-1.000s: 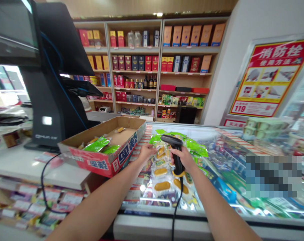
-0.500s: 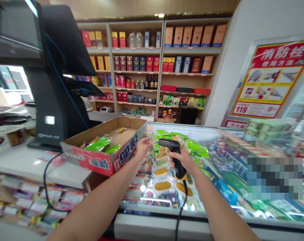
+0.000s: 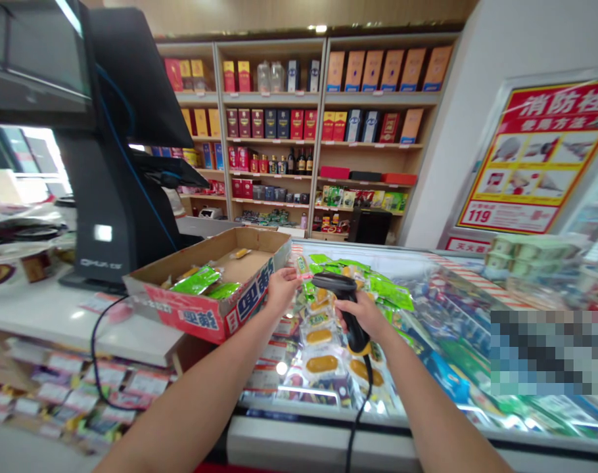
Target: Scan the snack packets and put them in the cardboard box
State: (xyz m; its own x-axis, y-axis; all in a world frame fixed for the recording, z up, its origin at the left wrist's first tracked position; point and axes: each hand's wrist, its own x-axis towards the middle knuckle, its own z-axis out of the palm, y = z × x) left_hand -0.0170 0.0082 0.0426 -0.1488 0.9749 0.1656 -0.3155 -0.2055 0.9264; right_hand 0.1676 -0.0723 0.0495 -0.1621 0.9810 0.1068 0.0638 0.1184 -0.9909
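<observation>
My right hand (image 3: 361,314) is wrapped round the grip of a black barcode scanner (image 3: 334,282), its head pointing left and its cable hanging over the counter's front edge. My left hand (image 3: 283,289) pinches a small clear-and-green snack packet (image 3: 303,267) by its edge, just left of the scanner's head. Under both hands, several clear packets with yellow-brown contents (image 3: 321,363) lie in rows on the glass counter top. Bright green packets (image 3: 390,290) are spread behind and right of the scanner. Beside my left forearm, a cardboard box (image 3: 220,316) holds a few more packets.
A black cash-register stand (image 3: 114,197) rises at the left on a white counter (image 3: 146,341). The glass-topped display case (image 3: 457,295) stretches right, with green cartons (image 3: 523,253) at its far end. Shelves of boxes (image 3: 269,125) line the back wall. A red poster (image 3: 540,154) hangs at right.
My left fingers have closed on the edge of the small packet, which now stands tilted up a little. The scanner stays in almost the same place; the view has shifted slightly.
</observation>
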